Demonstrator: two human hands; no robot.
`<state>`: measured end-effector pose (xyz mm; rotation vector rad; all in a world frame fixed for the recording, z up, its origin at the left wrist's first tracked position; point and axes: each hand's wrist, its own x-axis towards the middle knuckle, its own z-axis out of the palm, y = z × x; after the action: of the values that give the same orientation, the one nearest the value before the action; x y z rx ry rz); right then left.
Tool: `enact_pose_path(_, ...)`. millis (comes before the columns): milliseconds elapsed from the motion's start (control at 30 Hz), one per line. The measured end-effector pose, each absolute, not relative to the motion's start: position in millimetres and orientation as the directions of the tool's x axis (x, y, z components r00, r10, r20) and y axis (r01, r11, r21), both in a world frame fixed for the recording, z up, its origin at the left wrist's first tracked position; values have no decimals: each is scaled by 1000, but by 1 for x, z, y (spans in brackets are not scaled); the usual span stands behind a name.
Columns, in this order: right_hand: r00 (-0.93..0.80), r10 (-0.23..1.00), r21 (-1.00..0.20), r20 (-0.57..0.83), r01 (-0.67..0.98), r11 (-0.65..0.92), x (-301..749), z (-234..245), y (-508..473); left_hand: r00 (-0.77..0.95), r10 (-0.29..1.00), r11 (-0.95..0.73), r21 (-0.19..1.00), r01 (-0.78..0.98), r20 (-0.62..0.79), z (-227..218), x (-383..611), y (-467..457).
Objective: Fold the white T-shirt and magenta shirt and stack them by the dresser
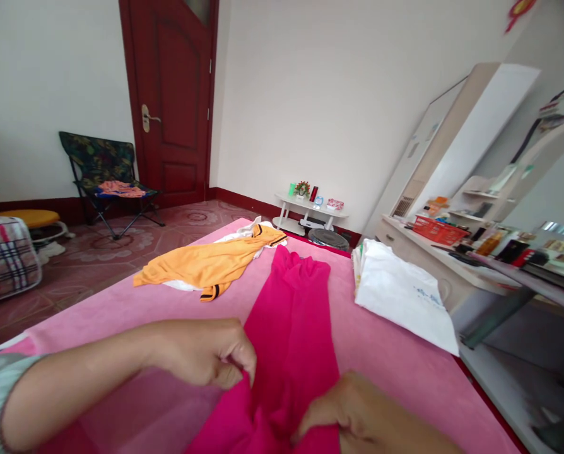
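Note:
A bright pink garment (294,321) lies lengthwise on the pale pink bed cover (376,353), its gathered end pointing away from me. My left hand (211,356) pinches the cloth along the left side between thumb and fingers. Lower down on the right, my right hand (352,407) is closed on the same garment, its fingertips partly hidden in the folds. The near part bunches up between both hands and runs out of the frame. Past my left hand, an orange garment (211,258) with black-striped edges rests on some white cloth.
To the right sits a stack topped by a white cloth bag (400,290). A dressing table (414,246) with a red basket (438,230) and bottles stands beyond the bed's right edge. Further off are a low white stand (310,205), a folding chair (106,170) and a door (173,94).

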<state>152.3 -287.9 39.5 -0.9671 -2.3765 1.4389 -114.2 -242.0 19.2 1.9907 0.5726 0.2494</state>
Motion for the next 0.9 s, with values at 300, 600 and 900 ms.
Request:
enact_pose_path(300,69,989,-971,133,207,117,182,-24,-107,-5,1000,-4,946,325,6,-31,-53,-66)
enact_pose_path(600,164,937,-884,308,413,219,207,-106,-66,37,960,-245,770,590,277,-107,-57,-33)
enact_pose_path(900,101,958,-929,267,292,228,210,-108,-69,126,946,-324,851,413,299,-104,-59,-37)
